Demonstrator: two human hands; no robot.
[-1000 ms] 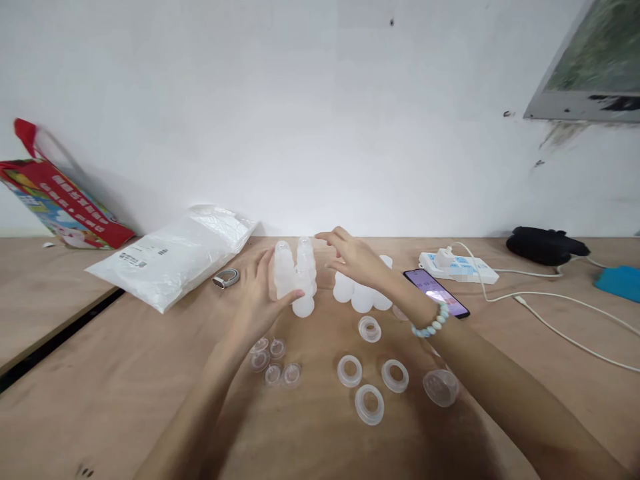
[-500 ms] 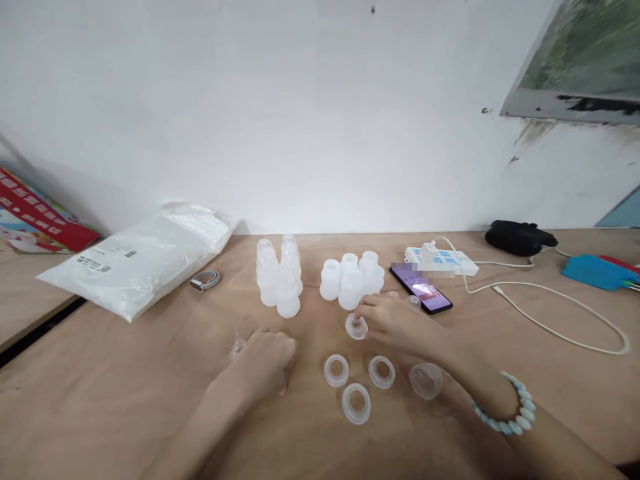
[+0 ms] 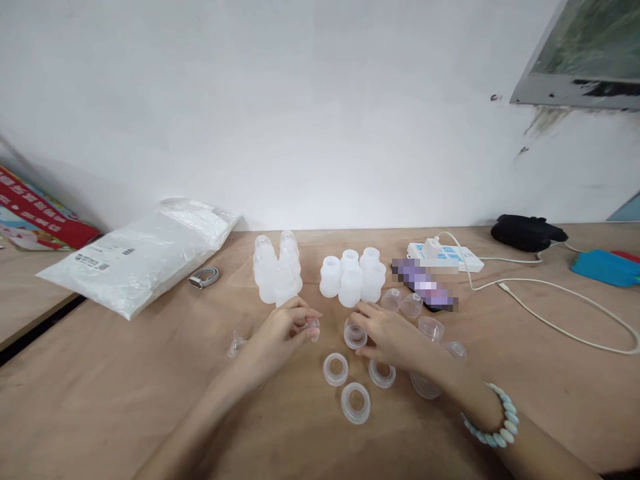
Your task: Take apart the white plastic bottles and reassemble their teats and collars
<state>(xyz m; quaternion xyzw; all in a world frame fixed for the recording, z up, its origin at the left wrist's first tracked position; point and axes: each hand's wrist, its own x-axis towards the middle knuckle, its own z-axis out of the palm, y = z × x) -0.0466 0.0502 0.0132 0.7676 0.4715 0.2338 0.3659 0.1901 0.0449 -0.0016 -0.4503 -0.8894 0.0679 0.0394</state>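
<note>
Left hand [image 3: 280, 337]: grip clamped on a small clear cap [image 3: 309, 327], just above the plywood desk [image 3: 150, 387]. Right hand [image 3: 393, 339]: grip pinched on a translucent ring [image 3: 355, 335], near of the frosted white bottles [image 3: 353, 280]. Half a second earlier the left hand lay palm-down, nearer. The open-necked bottles show no contents. Three loose rings [image 3: 355, 402] lie flat.
</note>
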